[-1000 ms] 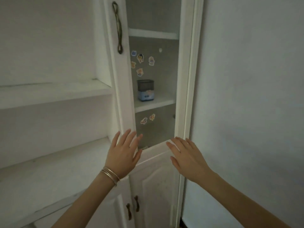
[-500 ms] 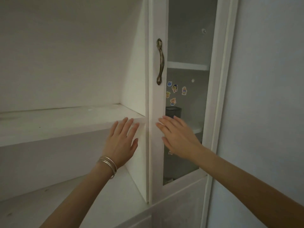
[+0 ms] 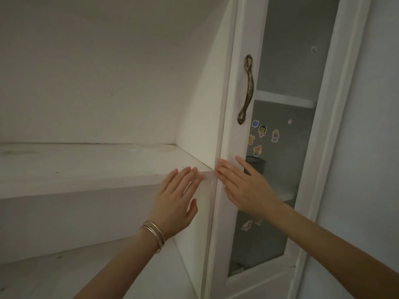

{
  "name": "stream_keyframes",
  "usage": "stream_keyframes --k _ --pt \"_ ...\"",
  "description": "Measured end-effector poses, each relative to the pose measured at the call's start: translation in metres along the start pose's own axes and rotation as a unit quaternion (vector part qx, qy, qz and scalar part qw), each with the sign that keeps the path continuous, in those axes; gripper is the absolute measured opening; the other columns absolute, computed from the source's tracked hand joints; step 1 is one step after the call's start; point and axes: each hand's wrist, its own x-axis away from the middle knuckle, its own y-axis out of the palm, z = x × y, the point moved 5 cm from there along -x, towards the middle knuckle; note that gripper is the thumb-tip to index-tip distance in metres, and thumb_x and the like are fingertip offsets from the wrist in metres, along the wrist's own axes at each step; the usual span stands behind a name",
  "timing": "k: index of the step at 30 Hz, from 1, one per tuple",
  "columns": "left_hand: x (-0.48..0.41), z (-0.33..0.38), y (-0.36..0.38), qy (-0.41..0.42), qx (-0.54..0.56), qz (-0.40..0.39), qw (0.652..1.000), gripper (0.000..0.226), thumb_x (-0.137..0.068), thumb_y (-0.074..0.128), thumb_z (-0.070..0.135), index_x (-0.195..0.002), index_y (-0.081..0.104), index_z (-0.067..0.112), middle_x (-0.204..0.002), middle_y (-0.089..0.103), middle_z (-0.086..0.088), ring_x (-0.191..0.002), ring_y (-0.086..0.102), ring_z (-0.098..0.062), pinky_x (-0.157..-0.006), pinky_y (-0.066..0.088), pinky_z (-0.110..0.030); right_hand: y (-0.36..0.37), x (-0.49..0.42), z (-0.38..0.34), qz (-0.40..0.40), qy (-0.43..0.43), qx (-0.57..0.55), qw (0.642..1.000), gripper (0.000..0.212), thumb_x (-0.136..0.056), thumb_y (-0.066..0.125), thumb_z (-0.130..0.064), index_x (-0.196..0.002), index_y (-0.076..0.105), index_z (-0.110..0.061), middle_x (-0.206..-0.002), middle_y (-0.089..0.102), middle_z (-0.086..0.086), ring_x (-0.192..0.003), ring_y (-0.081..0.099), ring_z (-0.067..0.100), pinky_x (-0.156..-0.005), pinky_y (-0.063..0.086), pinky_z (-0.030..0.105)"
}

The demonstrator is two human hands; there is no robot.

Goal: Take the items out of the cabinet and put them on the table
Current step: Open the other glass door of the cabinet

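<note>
Cabinet door [image 3: 234, 147], glazed and white-framed, stands shut between both hands and the contents. Right hand [image 3: 244, 186] lies flat on the door frame, grip released, fingers spread, holding nothing. Left hand [image 3: 174, 199], just beside it with bangles [image 3: 154, 234] at the wrist, is equally released, fingertips at the front edge of the open shelf [image 3: 86, 169]. Bronze handle [image 3: 247, 89] sits above the right hand, untouched. Dark container [image 3: 258, 166] stands behind the glass, directly beyond the right fingers, partly hidden. Stickers [image 3: 262, 131] dot the glass above it.
</note>
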Motion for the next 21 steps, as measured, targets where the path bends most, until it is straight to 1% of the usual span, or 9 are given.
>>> stream_keyframes --k 3,8,10,14,16,19,21 --pt "0.001 -0.002 0.003 0.002 -0.018 0.010 1.000 0.056 -0.084 0.040 0.030 -0.135 0.050 0.009 -0.139 0.048 -0.011 -0.129 0.042 -0.026 -0.110 0.025 -0.043 0.002 0.001 0.004 0.020 -0.031 0.028 0.999 0.040 -0.090 0.045 -0.020 -0.127 0.053 -0.007 -0.132 0.054 0.010 -0.131 0.039 0.024 -0.107 0.028 0.050" --pt "0.000 -0.001 0.001 -0.011 -0.027 0.009 1.000 0.056 -0.082 0.041 0.031 -0.133 0.051 0.010 -0.138 0.050 -0.011 -0.127 0.044 -0.028 -0.109 0.025 -0.043 0.000 -0.001 0.008 0.032 -0.051 0.035 0.998 0.039 -0.088 0.048 -0.018 -0.125 0.056 -0.007 -0.130 0.057 0.009 -0.129 0.043 0.024 -0.103 0.028 0.051" --pt "0.000 0.001 0.000 -0.019 -0.030 0.002 0.999 0.056 -0.082 0.040 0.031 -0.132 0.052 0.010 -0.137 0.051 -0.012 -0.127 0.045 -0.028 -0.109 0.026 -0.044 0.000 0.000 0.008 0.020 -0.051 0.039 0.998 0.039 -0.088 0.047 -0.017 -0.125 0.056 -0.006 -0.131 0.056 0.010 -0.129 0.042 0.024 -0.103 0.028 0.051" --pt "0.000 0.001 -0.001 -0.029 -0.031 -0.005 0.999 0.058 -0.079 0.039 0.031 -0.132 0.052 0.011 -0.135 0.052 -0.012 -0.126 0.045 -0.028 -0.110 0.023 -0.043 -0.002 0.002 0.008 -0.030 -0.044 0.053 0.997 0.043 -0.092 0.036 -0.021 -0.129 0.051 -0.007 -0.136 0.051 0.010 -0.133 0.037 0.024 -0.105 0.027 0.053" --pt "-0.001 0.002 -0.003 -0.032 -0.032 -0.001 0.999 0.059 -0.077 0.041 0.030 -0.131 0.054 0.011 -0.134 0.053 -0.012 -0.124 0.047 -0.028 -0.109 0.023 -0.042 -0.007 0.002 0.008 -0.049 -0.044 0.062 0.996 0.044 -0.092 0.039 -0.024 -0.131 0.050 -0.007 -0.137 0.050 0.009 -0.134 0.035 0.023 -0.105 0.026 0.055" --pt "-0.001 0.000 -0.005 -0.029 -0.029 -0.010 0.999 0.060 -0.073 0.050 0.029 -0.130 0.054 0.012 -0.133 0.054 -0.011 -0.123 0.048 -0.029 -0.109 0.022 -0.041 -0.014 0.001 0.007 -0.061 -0.038 0.065 0.995 0.043 -0.092 0.043 -0.027 -0.129 0.053 -0.007 -0.135 0.052 0.010 -0.132 0.038 0.024 -0.105 0.024 0.057" --pt "0.000 -0.002 -0.006 -0.026 -0.029 -0.023 0.999 0.061 -0.072 0.047 0.029 -0.130 0.054 0.013 -0.133 0.053 -0.010 -0.123 0.047 -0.027 -0.110 0.019 -0.039 -0.016 0.000 0.006 -0.073 -0.040 0.071 0.994 0.045 -0.090 0.041 -0.029 -0.128 0.053 -0.006 -0.133 0.054 0.011 -0.131 0.039 0.025 -0.106 0.021 0.058"
